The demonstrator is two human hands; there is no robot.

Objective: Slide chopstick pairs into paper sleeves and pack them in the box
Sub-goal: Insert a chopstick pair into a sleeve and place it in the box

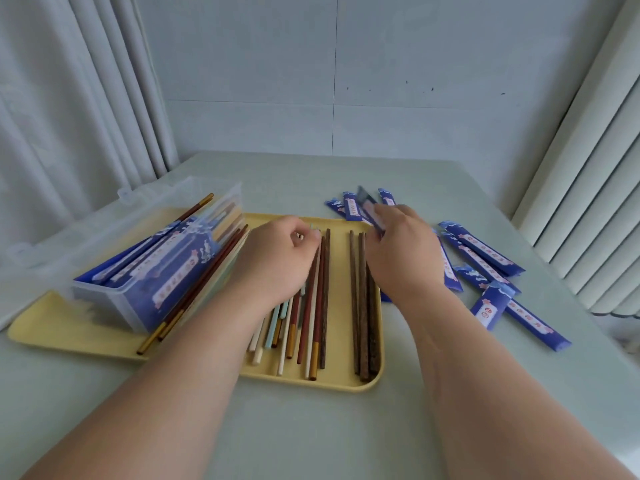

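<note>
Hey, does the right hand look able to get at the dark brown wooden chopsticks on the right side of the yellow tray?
Probably yes. The dark brown wooden chopsticks lie uncovered just beside the right hand, though it seems to grip a blue paper sleeve.

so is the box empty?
No: the box holds several blue sleeves, with chopsticks poking out of them.
</note>
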